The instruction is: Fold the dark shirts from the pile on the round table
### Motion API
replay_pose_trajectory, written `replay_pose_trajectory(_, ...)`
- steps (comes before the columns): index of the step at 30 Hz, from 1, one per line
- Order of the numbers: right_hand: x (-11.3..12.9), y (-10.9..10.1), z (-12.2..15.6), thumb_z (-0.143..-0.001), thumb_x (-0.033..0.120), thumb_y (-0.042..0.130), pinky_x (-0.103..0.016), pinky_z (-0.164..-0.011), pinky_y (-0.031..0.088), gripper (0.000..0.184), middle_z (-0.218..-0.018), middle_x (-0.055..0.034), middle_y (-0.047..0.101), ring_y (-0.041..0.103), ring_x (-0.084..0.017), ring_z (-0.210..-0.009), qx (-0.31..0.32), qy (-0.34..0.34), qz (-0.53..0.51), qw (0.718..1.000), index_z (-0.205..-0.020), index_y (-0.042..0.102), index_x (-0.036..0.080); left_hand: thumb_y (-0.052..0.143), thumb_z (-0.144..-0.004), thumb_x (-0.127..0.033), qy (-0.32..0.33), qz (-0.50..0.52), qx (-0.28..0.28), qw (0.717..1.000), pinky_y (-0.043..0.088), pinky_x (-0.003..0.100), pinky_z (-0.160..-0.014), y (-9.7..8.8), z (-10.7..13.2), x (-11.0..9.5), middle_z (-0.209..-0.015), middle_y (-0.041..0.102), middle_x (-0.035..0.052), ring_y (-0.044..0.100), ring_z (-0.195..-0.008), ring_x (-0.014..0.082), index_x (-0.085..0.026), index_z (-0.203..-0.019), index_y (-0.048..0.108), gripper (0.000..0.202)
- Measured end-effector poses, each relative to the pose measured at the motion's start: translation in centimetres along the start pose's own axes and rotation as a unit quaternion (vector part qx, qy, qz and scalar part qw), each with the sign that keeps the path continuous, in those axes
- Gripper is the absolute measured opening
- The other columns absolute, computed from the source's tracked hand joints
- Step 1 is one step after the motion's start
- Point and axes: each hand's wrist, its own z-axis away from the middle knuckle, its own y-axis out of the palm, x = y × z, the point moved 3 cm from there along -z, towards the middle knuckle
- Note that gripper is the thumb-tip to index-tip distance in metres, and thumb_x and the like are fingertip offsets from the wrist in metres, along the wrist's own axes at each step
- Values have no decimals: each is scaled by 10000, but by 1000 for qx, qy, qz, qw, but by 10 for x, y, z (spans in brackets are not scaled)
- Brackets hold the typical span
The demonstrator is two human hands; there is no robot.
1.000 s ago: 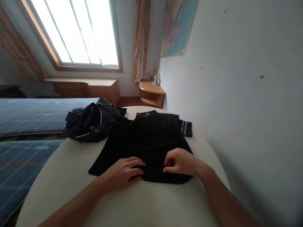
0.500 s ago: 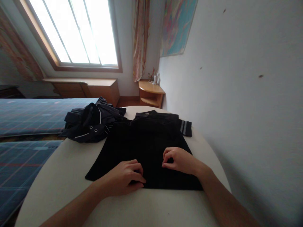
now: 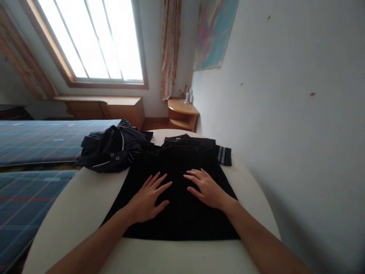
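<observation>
A black garment (image 3: 179, 213) lies spread out on the round white table (image 3: 159, 257), its near edge running close to the table's front. My left hand (image 3: 146, 199) rests on its left half, palm down with fingers spread. On the right half lies my right hand (image 3: 207, 190), also flat, fingers stretched out. At the far end a collar (image 3: 185, 140) shows, and a cuff with grey stripes (image 3: 224, 155) sticks out on the right. Whether these belong to the same garment I cannot tell.
A heap of dark clothes (image 3: 114, 148) with white piping sits at the table's far left. Beyond it are mattresses (image 3: 42, 140) with a blue plaid cover. The white wall (image 3: 299, 152) stands close on the right. A wooden corner shelf (image 3: 182, 107) is behind the table.
Both hands have opened from curled fingers to flat and moved forward over the black garment. The garment's near edge now lies a little closer to me.
</observation>
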Motion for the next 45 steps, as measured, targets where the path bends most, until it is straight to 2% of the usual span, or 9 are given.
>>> replay_pose_trajectory(6, 2, 4, 11, -1013, 474, 388, -547, -1219, 138, 499, -1577, -58, 383, 263, -249, -1484, -4, 46, 21, 999, -1469, 454, 282, 521, -949, -476, -24, -31, 34, 999, 139, 699, -1149, 4, 9, -8, -1666, 112, 59, 60, -1512, 397, -357, -1561, 255, 678)
replay_pose_trajectory(11, 18, 6, 46, -978, 571, 397, -670, -1179, 73, 581, -1625, -45, 283, 161, -323, -1510, 30, 76, 29, 996, -1505, 395, 328, 515, -941, -519, -25, -26, 46, 998, 138, 744, -1122, 3, 36, -29, -1662, 125, 65, 91, -1502, 424, -378, -1568, 216, 709)
replay_pose_trajectory(17, 40, 2, 73, -850, 581, 602, -689, -1163, 134, 706, -1571, -86, 379, 289, -384, -1449, 74, 65, 18, 995, -1488, 430, 333, 593, -894, -515, -14, -5, 44, 999, 275, 721, -1095, -3, 66, -60, -1629, 259, 90, 229, -1467, 445, -374, -1555, 278, 745)
replay_pose_trajectory(21, 29, -11, 58, -880, 553, 578, -552, -1195, 228, 607, -1486, -97, 487, 422, -310, -1375, 38, 44, 21, 998, -1422, 523, 284, 574, -924, -408, -36, -4, -29, 999, 415, 564, -1087, -10, 35, -46, -1491, 489, 99, 433, -1368, 355, -292, -1430, 513, 522)
replay_pose_trajectory(26, 0, -5, 46, -933, 621, 454, -592, -1198, 169, 684, -1620, -78, 290, 227, -322, -1492, 30, 95, 39, 994, -1527, 376, 291, 558, -937, -378, -20, -29, -51, 998, 291, 576, -1161, -2, -9, -14, -1634, 246, 96, 211, -1492, 359, -276, -1509, 399, 603)
replay_pose_trajectory(31, 1, 8, 69, -907, 674, 456, -696, -1156, 116, 768, -1660, -41, 158, 102, -397, -1507, 36, 125, 54, 990, -1571, 229, 362, 490, -961, -489, -51, -27, 18, 998, 194, 646, -1163, 10, 5, -15, -1656, 168, 95, 149, -1504, 381, -324, -1550, 309, 638)
replay_pose_trajectory(36, 17, 1, 79, -854, 703, 521, -702, -1132, 179, 778, -1593, -75, 348, 248, -430, -1453, 33, 132, 60, 989, -1531, 357, 355, 551, -919, -477, -53, -19, 17, 998, 248, 662, -1135, 5, 23, -35, -1620, 281, 101, 245, -1471, 402, -329, -1524, 362, 650)
replay_pose_trajectory(41, 12, -13, 38, -935, 597, 462, -509, -1135, 328, 608, -1407, -141, 556, 480, -314, -1312, -23, 150, 59, 987, -1396, 547, 210, 571, -904, -351, -78, -3, -63, 995, 354, 528, -1134, -3, -10, -23, -1480, 470, 133, 414, -1376, 333, -207, -1356, 559, 474)
replay_pose_trajectory(45, -2, -4, -1, -951, 606, 425, -514, -1194, 210, 677, -1586, -127, 347, 272, -314, -1471, -25, 155, 71, 985, -1503, 417, 214, 551, -918, -338, -73, -30, -66, 995, 251, 575, -1174, 5, -36, -9, -1619, 264, 128, 215, -1489, 354, -225, -1485, 429, 591)
